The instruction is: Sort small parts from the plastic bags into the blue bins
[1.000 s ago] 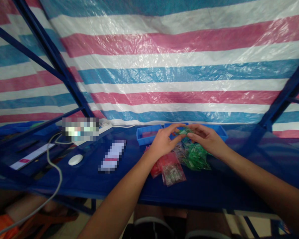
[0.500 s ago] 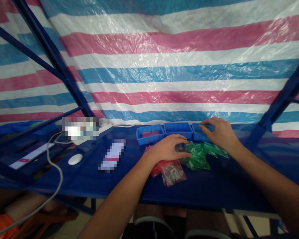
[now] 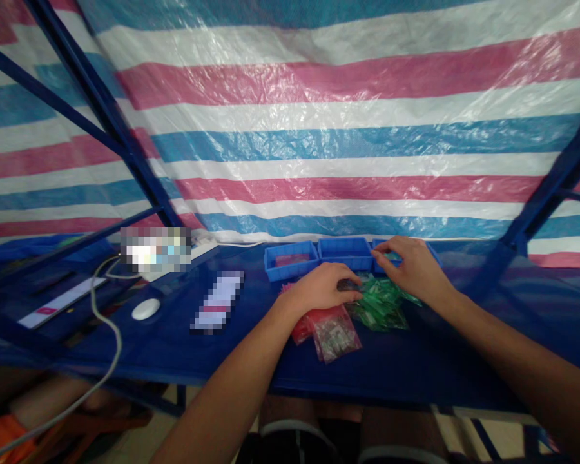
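Observation:
My left hand [image 3: 325, 287] lies over small plastic bags, its thumb and fingers curved and apart at the edge of a green pile. Just beyond its fingertips is the heap of green bags [image 3: 379, 303]. Red bags [image 3: 302, 330] stick out under the wrist, and a reddish clear bag [image 3: 337, 335] with small greyish contents lies in front. My right hand [image 3: 410, 265] hovers at the right blue bin [image 3: 432, 251], thumb and fingers apart, partly covering it. Something green shows in that bin beneath the fingers. I see nothing held in either hand.
The left blue bin [image 3: 290, 272] holds something reddish; the middle blue bin [image 3: 345, 263] stands beside it. On the blue table [image 3: 415, 367] are a blurred phone [image 3: 217, 301], a white oval object [image 3: 145, 309] and a white cable [image 3: 118, 345]. A striped sheet [image 3: 343, 142] hangs behind.
My right hand has moved left and slightly down along the right bin, toward the green bags. My left hand's fingers have drawn back slightly to the left and closer together.

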`<state>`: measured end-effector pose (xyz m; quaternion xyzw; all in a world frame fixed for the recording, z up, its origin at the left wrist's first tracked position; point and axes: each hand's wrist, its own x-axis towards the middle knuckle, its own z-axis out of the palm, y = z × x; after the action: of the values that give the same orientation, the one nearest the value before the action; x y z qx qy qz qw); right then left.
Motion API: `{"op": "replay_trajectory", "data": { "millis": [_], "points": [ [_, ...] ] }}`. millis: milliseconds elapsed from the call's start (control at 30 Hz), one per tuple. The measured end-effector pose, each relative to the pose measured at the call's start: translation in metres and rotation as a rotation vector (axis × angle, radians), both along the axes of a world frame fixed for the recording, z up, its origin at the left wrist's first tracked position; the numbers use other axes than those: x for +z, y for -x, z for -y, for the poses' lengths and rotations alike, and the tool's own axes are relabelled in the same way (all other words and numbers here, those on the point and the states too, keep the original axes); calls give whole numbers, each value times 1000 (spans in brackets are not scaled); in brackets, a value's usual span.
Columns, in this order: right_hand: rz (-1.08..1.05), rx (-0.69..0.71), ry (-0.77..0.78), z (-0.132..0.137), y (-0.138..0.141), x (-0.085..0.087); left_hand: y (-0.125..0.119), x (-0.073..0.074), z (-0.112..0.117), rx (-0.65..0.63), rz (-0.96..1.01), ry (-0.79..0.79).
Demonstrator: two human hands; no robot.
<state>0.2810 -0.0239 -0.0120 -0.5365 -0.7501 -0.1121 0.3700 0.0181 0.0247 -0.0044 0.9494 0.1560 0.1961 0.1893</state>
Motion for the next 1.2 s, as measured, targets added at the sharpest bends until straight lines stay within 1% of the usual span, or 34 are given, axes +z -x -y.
{"op": "replay_trajectory", "data": {
  "millis": [267, 367, 467, 533, 700, 767, 867, 967, 1067, 1133, 1200],
  "points": [
    [-3, 69, 1, 4, 10, -1, 1, 0, 0, 48, -20, 18],
    [-18, 83, -4, 4, 11, -3, 0, 1, -2, 86, 42, 30],
    [-37, 109, 1, 5, 13, -3, 0, 1, -5, 152, 123, 84],
    [-44, 121, 10, 6, 15, -3, 1, 2, -6, 184, 139, 112],
    [-43, 134, 26, 8, 19, -3, 2, 0, -6, 174, 94, 93],
    [-40, 136, 28, 8, 19, -3, 2, -2, -6, 175, 84, 119],
    [-38, 139, 19, 9, 20, -2, 2, -3, -8, 217, 110, 182],
    [-55, 153, 14, 10, 20, 0, 3, 1, -9, 254, 169, 143],
    [-126, 195, 30, 12, 22, 1, 3, 10, -7, 258, 296, 70],
    [-206, 233, 63, 13, 23, 1, 2, 16, -4, 240, 411, 53],
    [-307, 292, 143, 14, 26, 0, 0, 20, 0, 224, 515, 51]
  ]
}}
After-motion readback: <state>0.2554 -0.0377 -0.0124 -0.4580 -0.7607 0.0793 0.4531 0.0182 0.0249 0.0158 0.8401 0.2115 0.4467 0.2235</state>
